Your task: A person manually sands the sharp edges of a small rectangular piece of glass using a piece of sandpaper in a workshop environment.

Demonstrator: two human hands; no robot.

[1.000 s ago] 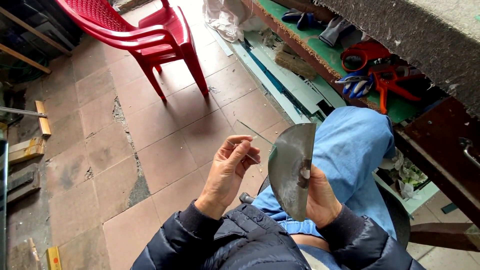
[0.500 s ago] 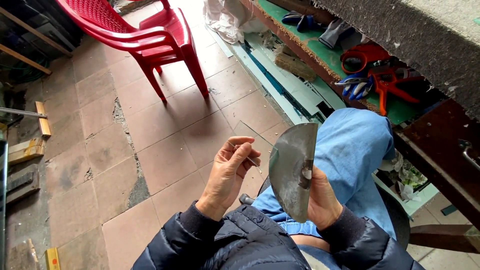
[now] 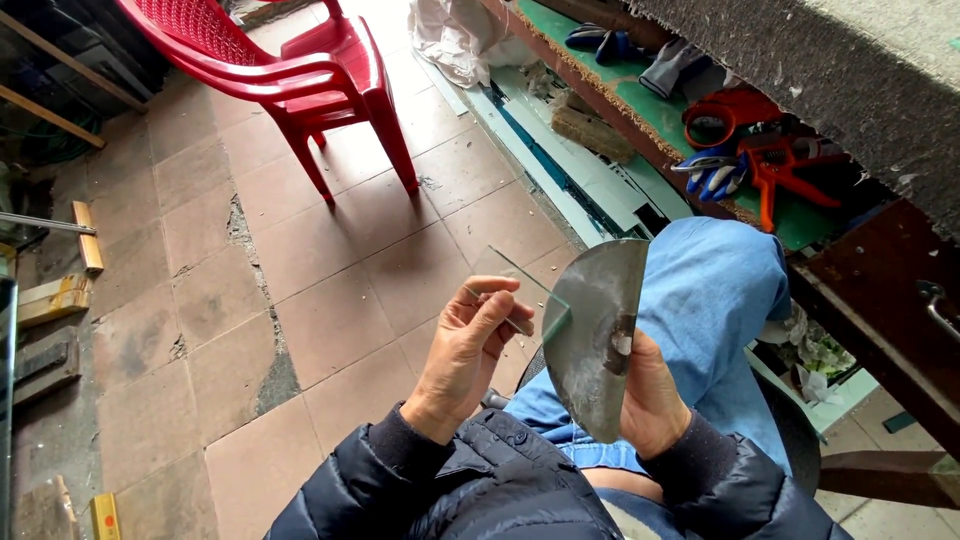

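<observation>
My right hand (image 3: pixel 650 400) grips a half-round metal blade (image 3: pixel 595 330) from behind, holding it upright over my lap. My left hand (image 3: pixel 470 350) pinches a thin pane of clear glass (image 3: pixel 530 290) between thumb and fingers, and the greenish edge of the glass rests against the blade's face. I sit with a leg in blue jeans (image 3: pixel 700 300) and wear dark padded jacket sleeves.
A red plastic chair (image 3: pixel 290 70) stands on the tiled floor ahead. To the right, a green-topped shelf under a workbench (image 3: pixel 800 60) holds red-handled cutters (image 3: pixel 770 160), gloves and glass strips. Wood offcuts (image 3: pixel 60 290) lie at the left.
My left hand has shifted slightly and its fingers have adjusted on the glass pane. The blade in my right hand stays put.
</observation>
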